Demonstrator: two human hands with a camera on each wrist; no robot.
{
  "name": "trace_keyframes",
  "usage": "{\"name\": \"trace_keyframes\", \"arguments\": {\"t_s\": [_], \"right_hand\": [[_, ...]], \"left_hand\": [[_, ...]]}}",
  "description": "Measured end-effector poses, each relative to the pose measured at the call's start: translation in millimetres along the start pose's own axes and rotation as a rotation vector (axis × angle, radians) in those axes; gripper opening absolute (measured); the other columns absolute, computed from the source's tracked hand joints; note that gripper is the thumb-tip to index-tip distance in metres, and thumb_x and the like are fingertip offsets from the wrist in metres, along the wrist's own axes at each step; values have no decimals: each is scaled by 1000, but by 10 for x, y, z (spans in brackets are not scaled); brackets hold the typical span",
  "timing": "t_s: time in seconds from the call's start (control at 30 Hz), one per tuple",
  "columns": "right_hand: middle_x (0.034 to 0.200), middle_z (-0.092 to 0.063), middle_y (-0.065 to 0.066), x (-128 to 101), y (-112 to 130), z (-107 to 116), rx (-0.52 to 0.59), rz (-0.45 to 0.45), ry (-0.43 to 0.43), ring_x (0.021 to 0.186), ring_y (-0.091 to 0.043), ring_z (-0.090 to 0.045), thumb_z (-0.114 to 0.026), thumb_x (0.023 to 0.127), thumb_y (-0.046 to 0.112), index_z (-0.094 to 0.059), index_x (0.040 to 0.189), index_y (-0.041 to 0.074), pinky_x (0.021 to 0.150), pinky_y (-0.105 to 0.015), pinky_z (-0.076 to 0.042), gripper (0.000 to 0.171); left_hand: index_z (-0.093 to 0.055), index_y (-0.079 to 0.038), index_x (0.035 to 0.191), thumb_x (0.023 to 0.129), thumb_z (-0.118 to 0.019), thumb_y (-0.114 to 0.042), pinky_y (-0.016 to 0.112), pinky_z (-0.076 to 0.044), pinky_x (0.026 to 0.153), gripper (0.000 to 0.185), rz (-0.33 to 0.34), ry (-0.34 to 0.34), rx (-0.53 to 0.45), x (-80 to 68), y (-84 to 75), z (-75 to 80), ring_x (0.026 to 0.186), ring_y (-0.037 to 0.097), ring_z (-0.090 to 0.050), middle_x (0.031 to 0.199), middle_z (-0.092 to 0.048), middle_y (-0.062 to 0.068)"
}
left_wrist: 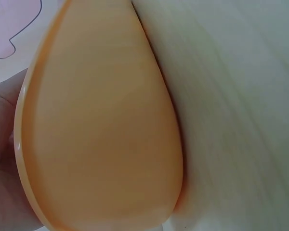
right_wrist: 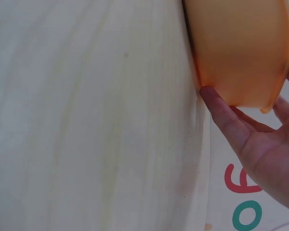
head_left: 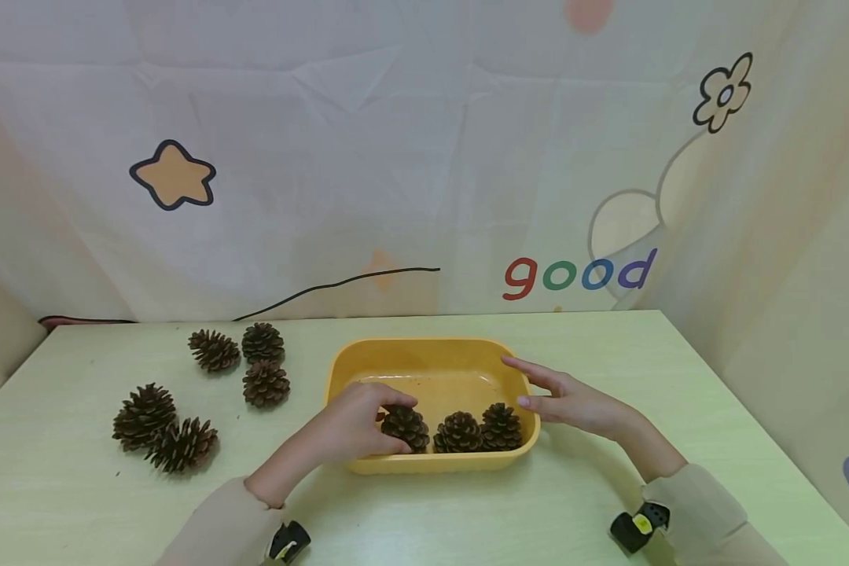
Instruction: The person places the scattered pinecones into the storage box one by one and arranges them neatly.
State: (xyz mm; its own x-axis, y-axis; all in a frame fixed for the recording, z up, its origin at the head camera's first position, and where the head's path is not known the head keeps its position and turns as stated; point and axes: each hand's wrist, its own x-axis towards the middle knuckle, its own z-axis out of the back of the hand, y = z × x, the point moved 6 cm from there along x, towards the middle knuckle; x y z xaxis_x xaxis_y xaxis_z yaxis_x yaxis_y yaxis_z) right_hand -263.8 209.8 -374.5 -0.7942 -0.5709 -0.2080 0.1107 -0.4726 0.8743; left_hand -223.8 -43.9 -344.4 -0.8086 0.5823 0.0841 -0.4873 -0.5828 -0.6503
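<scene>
A yellow tray (head_left: 424,355) sits mid-table with three brown pine cones along its near wall. My left hand (head_left: 376,423) reaches over the near rim, its fingers and thumb curled round the leftmost pine cone (head_left: 406,428). The other two cones (head_left: 458,432) (head_left: 501,427) lie beside it to the right. My right hand (head_left: 548,393) is open with straight fingers against the tray's right rim. In the right wrist view its thumb (right_wrist: 221,113) touches the tray's outer wall (right_wrist: 241,48). The left wrist view shows only the tray's outer wall (left_wrist: 101,130) and a bit of my left hand (left_wrist: 2,159).
Several loose pine cones lie on the pale green table (head_left: 679,393) left of the tray: a group at the back (head_left: 262,343) and a pair nearer the left edge (head_left: 144,413). A patterned cloth backdrop (head_left: 424,157) rises behind the table.
</scene>
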Motion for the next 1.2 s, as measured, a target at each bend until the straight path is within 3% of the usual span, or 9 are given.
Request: {"name": "trace_keyframes", "arguments": {"t_s": [0.1,0.17,0.27,0.33,0.5,0.7,1.0,1.2], "right_hand": [[151,-5,-19,-8,2,-5,4,2,4,130,-45,-24,-51,94,26,-19,147,20,97,-51,-39,62],[151,-5,-19,-15,5,-8,4,3,6,130,-44,-24,-50,94,25,-19,147,21,97,-51,-38,62],[151,-5,-19,-22,10,-12,5,4,7,130,-44,-25,-50,94,25,-19,147,21,97,-51,-38,61],[151,-5,-19,-25,13,-14,3,5,7,130,-43,-25,-50,94,25,-19,147,21,98,-51,-37,61],[151,-5,-19,-21,11,-15,-3,5,8,131,-44,-24,-49,95,23,-19,147,21,98,-51,-37,60],[151,-4,-19,-24,12,-13,-8,6,7,131,-44,-22,-49,95,24,-19,147,22,98,-52,-36,60],[151,-5,-19,-17,11,-9,-2,-3,5,130,-44,-26,-49,94,25,-19,147,22,97,-51,-38,60],[151,-5,-19,-8,1,-8,-5,-2,5,129,-43,-27,-49,95,24,-19,147,21,97,-51,-38,60]], "left_hand": [[-61,-2,116,72,-77,-17,27,-47,63,49,4,26,7,22,2,-31,68,15,-53,116,-62,9],[-62,-2,115,72,-77,-16,26,-45,62,48,4,35,16,39,3,-48,68,15,-53,115,-62,9],[-63,-2,113,71,-77,-14,28,-47,67,46,-12,37,35,64,-4,-67,88,19,-58,112,-63,9],[-64,-2,112,71,-77,-13,32,-49,77,45,-22,36,50,75,-10,-74,101,22,-58,111,-64,9],[-64,-2,112,71,-77,-12,35,-49,80,44,-24,41,53,87,-20,-83,102,23,-58,111,-64,9],[-64,-2,112,71,-77,-12,30,-48,71,44,-11,54,20,92,-5,-93,93,20,-58,112,-64,9],[-59,1,118,76,-73,-8,33,-52,82,45,22,142,-130,85,50,-104,112,27,-52,120,-58,12],[-59,1,119,76,-72,-7,31,-52,82,45,13,152,-141,82,54,-105,113,27,-52,122,-57,12]]}}
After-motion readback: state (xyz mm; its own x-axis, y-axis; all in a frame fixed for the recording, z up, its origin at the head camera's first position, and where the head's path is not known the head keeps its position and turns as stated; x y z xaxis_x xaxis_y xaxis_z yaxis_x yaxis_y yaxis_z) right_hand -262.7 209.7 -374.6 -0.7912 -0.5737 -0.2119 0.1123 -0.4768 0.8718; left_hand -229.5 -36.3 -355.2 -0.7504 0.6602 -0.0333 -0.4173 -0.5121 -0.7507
